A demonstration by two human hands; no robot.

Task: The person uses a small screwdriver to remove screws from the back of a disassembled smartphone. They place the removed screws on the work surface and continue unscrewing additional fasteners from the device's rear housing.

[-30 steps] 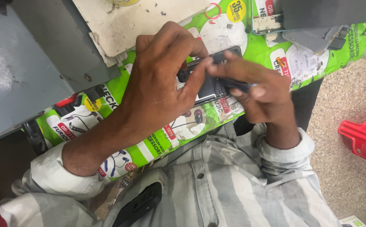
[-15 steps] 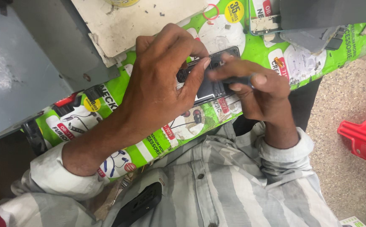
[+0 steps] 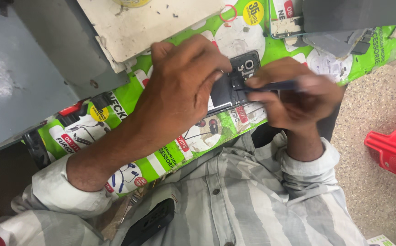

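Note:
An opened black phone point(image 3: 239, 75) with its back off lies on a green printed table cover point(image 3: 134, 98). My left hand point(image 3: 179, 91) rests over the phone's left half and holds it down. My right hand point(image 3: 293, 98) grips a thin dark tool point(image 3: 275, 85) whose tip points left onto the phone's upper part, near the camera module. Most of the phone's lower body is hidden under my left hand.
A white scuffed board point(image 3: 148, 23) lies at the top, with a grey metal surface point(image 3: 20, 68) to the left. Another phone and dark parts point(image 3: 339, 23) sit at the top right. A red plastic stool point(image 3: 393, 146) stands on the speckled floor. A black object point(image 3: 150, 223) sits in my lap.
My right hand has shifted slightly to the right and drawn the tool back along the phone's top. The left hand stays pressed on the phone.

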